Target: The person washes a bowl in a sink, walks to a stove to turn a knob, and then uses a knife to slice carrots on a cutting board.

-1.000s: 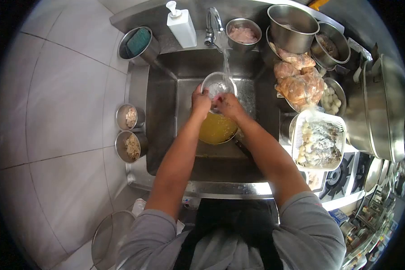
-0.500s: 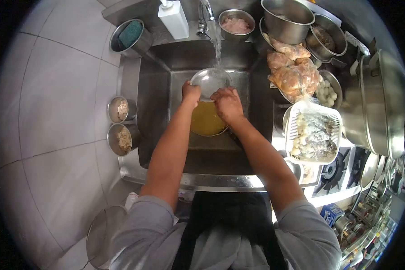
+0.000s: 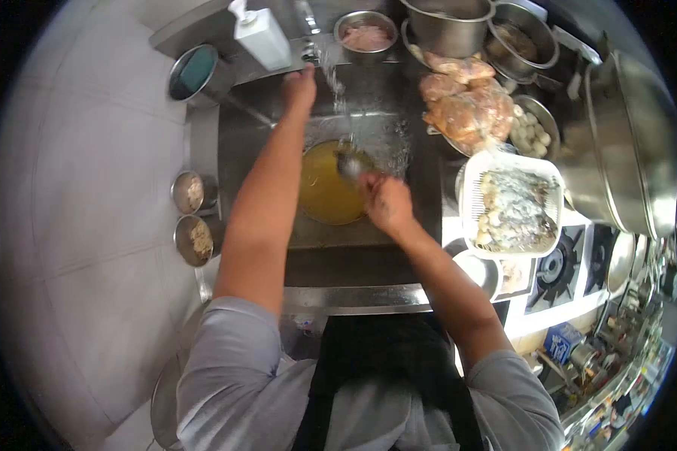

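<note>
My left hand (image 3: 300, 89) reaches up to the back of the sink, its fingertips right at the metal tap (image 3: 310, 51). Its fingers are smeared by motion. Water pours from the tap into the basin. My right hand (image 3: 388, 203) is closed on a shiny, rounded utensil (image 3: 349, 164), blurred, so I cannot tell its exact kind. That utensil is above a round yellow-gold vessel (image 3: 331, 194) lying in the sink (image 3: 353, 267), close to the falling water.
Left of the sink are two small metal cups (image 3: 200, 240) and a pot with a green scouring pad (image 3: 196, 69). A white pump bottle (image 3: 263, 39) stands behind. Right are a bowl of pink meat (image 3: 366, 37), raw poultry (image 3: 470, 109), a white basket (image 3: 468, 225) of seafood and a burner (image 3: 555, 264).
My left hand has let go of the round, shiny bowl and moved up to the tap. My right hand has lowered slightly. The view has shifted a little.
</note>
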`<move>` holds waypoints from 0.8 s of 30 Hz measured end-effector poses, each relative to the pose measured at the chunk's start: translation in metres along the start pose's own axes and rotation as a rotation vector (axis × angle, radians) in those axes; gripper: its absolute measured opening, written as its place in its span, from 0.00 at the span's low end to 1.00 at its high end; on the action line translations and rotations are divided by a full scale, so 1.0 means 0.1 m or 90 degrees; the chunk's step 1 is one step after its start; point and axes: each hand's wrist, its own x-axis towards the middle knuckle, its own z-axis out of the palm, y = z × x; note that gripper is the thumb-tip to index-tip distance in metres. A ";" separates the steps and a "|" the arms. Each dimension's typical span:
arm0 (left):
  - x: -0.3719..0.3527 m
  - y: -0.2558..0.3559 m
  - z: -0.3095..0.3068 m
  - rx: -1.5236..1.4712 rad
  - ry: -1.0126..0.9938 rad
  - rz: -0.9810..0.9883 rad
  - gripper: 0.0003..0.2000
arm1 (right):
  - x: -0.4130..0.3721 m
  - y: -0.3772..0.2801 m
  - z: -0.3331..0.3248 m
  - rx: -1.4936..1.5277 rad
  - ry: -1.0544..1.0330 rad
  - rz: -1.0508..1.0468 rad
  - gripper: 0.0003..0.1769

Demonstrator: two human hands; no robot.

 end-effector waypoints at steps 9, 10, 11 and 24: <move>0.40 0.09 0.06 0.284 0.017 0.346 0.28 | -1.27 0.11 -0.88 0.333 -0.182 0.097 0.10; 0.23 0.22 0.02 0.349 0.033 0.334 0.26 | -1.42 0.18 -1.02 0.328 -0.168 -0.019 0.10; 0.06 0.36 -0.10 0.416 0.052 0.321 0.25 | -1.54 0.23 -1.21 0.289 -0.147 -0.087 0.10; -3.28 0.08 0.25 -0.067 -0.370 -0.102 0.18 | -2.83 1.47 -1.89 -0.144 0.002 -0.210 0.23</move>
